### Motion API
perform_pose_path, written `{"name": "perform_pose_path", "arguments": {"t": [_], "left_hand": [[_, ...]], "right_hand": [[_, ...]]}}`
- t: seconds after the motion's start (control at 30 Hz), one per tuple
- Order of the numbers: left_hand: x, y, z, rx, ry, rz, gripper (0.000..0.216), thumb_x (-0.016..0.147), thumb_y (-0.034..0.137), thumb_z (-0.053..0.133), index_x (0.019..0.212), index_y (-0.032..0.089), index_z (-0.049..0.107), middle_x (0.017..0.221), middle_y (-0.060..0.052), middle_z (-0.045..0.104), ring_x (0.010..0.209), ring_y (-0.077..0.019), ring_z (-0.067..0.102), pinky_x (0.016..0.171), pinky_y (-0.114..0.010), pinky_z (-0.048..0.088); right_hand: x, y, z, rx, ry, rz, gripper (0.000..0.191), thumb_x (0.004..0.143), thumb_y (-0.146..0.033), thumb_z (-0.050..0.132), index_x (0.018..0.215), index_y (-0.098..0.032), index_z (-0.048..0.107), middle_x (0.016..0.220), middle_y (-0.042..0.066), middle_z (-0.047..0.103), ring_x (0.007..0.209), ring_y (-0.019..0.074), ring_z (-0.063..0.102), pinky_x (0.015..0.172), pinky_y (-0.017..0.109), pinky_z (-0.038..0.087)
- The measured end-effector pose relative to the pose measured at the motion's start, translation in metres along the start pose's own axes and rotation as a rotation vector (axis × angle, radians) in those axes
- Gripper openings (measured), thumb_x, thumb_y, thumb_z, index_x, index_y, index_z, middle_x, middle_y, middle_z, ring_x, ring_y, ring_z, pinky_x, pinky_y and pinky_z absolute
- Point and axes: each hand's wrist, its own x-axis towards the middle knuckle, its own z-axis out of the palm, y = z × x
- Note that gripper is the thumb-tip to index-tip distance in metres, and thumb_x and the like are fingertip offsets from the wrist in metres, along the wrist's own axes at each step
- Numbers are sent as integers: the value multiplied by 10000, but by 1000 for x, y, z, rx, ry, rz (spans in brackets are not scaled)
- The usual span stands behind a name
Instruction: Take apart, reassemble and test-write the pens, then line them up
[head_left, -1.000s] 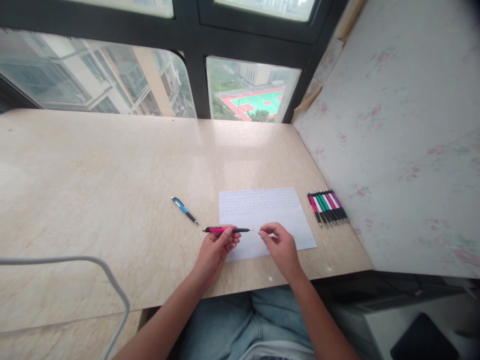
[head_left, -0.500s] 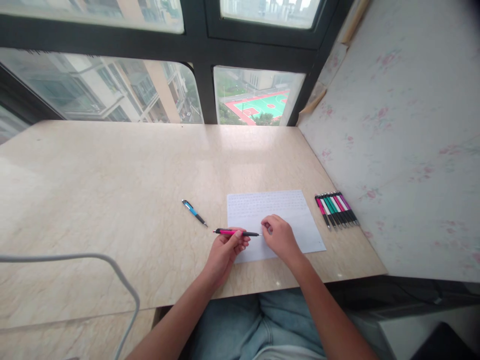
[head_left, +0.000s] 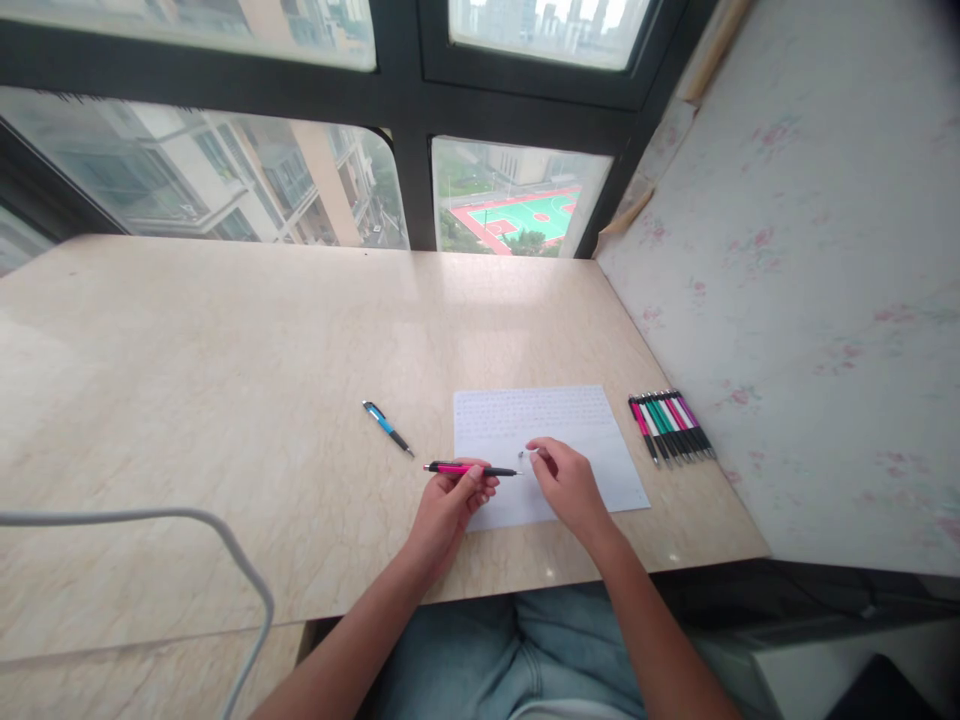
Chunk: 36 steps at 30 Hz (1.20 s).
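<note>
My left hand (head_left: 455, 500) is closed around a pink pen (head_left: 457, 468) with a black grip. The pen lies almost level above the paper, its thin point to the right. My right hand (head_left: 561, 480) is just right of that point, thumb and forefinger pinched together. At its fingertips shows a small silvery piece (head_left: 521, 455), perhaps a pen tip, too small to make out fully. Beneath both hands lies a white sheet of paper (head_left: 495, 505) with lines of writing on its upper part. A blue pen (head_left: 387, 428) with a black grip rests on the table to the left.
Several pens (head_left: 670, 428) in pink, white, green and purple lie in a row by the papered wall (head_left: 810, 300). A grey cable (head_left: 247, 570) arcs over the left of the marble-patterned table (head_left: 187, 400). Dark-framed windows (head_left: 416, 180) stand along the back.
My right hand has shifted slightly, and the small silvery piece now shows at its fingertips. My left hand still holds the pink pen in nearly the same place. The view has tilted a little.
</note>
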Motion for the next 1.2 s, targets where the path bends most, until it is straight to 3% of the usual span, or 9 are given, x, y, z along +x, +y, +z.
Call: {"name": "perform_pose_path", "arguments": {"t": [0.13,0.3,0.43,0.53,0.63,0.7,0.87,1.0,1.2], "left_hand": [[0,-1,-1,1,-2,-2,267,746,313,783,894,109,695,767,-78,725,707,-125,650,678,-211,497],[-1,0,-2,18,-14,28,263,740,317,787,890,119,698,753,-65,724,713,-126,654,687,-214,493],[-4,1,-1,46,-19,56,247,739,312,786,878,124,704,754,-66,729,713,-135,658,697,-230,494],[-4,1,-1,51,-13,65,246,746,320,779,880,127,705,747,-68,733,705,-136,659,694,-233,493],[-2,1,-3,42,14,72,269,752,336,773,902,125,703,741,-74,734,691,-133,654,686,-230,491],[-1,1,-3,38,33,77,282,747,342,777,907,121,702,739,-77,735,691,-133,654,688,-229,490],[-1,1,-1,55,25,71,261,748,327,776,893,124,700,758,-83,738,702,-137,656,702,-235,489],[-1,0,-3,52,12,77,248,759,328,766,893,129,701,758,-79,736,703,-139,653,692,-234,485],[0,-1,-6,50,2,69,229,782,320,748,905,132,699,770,-82,736,712,-136,650,702,-233,483]], "right_hand": [[-13,-13,-1,224,-69,82,323,965,-342,413,810,-187,649,685,13,633,646,156,578,632,262,435],[-19,-25,4,326,-112,79,350,944,-370,482,689,-178,626,620,-4,601,570,130,523,560,243,395],[-21,-24,5,316,-90,44,326,928,-351,515,679,-178,633,642,1,623,579,128,533,558,243,398],[-22,-17,5,327,-71,36,251,928,-354,519,835,-184,679,708,13,656,648,149,584,577,246,433],[-16,-5,4,227,101,57,264,926,-338,506,1087,-181,643,781,29,662,669,160,586,578,257,458],[-9,3,4,58,150,10,273,897,-302,529,1119,-179,630,828,42,659,661,163,566,606,278,471],[9,10,8,-231,23,-121,215,825,-197,570,1023,-206,655,861,47,663,805,208,601,744,325,482],[16,9,16,-255,15,-137,138,834,-146,533,854,-213,652,850,44,673,825,203,609,746,310,475],[19,7,22,-269,22,-152,141,851,-153,528,837,-217,654,852,46,669,833,200,602,741,302,467]]}}
